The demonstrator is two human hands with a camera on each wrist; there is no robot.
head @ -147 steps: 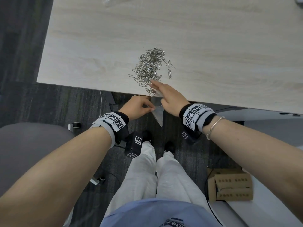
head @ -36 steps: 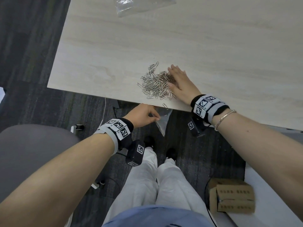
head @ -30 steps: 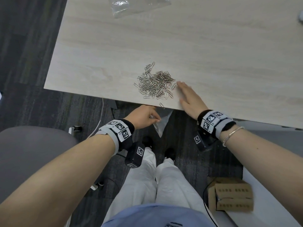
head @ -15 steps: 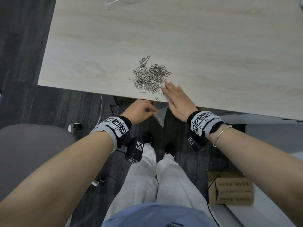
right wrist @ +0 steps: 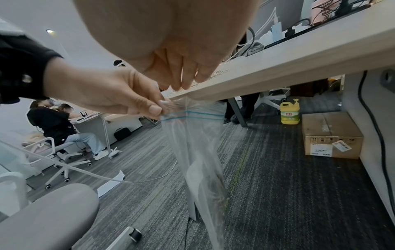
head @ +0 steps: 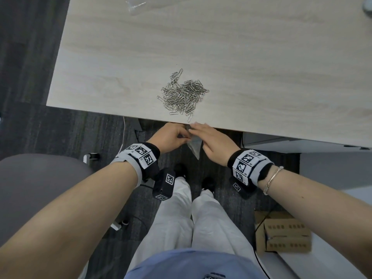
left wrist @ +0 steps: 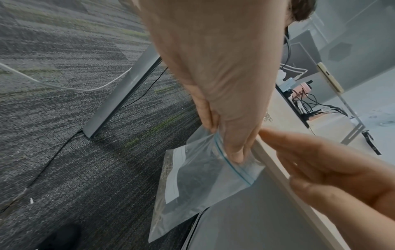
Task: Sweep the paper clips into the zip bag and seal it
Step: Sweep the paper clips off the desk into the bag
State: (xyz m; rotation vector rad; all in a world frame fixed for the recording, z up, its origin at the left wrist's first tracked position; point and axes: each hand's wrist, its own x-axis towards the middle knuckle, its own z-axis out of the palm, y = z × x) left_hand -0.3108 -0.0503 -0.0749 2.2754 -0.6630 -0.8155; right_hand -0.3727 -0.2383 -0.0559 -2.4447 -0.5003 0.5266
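Left hand (right wrist: 111,94) pinching zip bag (right wrist: 198,152) rim, seemingly open-mouthed; right fingers (right wrist: 188,72) straight.

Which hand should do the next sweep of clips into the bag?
Right. The left hand is pinching the zip bag at its top, just below the table edge. The right hand holds nothing, fingers straight, nearest the paper clips.

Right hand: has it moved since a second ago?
Yes. The right hand left the table top beside the paper clips, dropping below the near edge to the zip bag.
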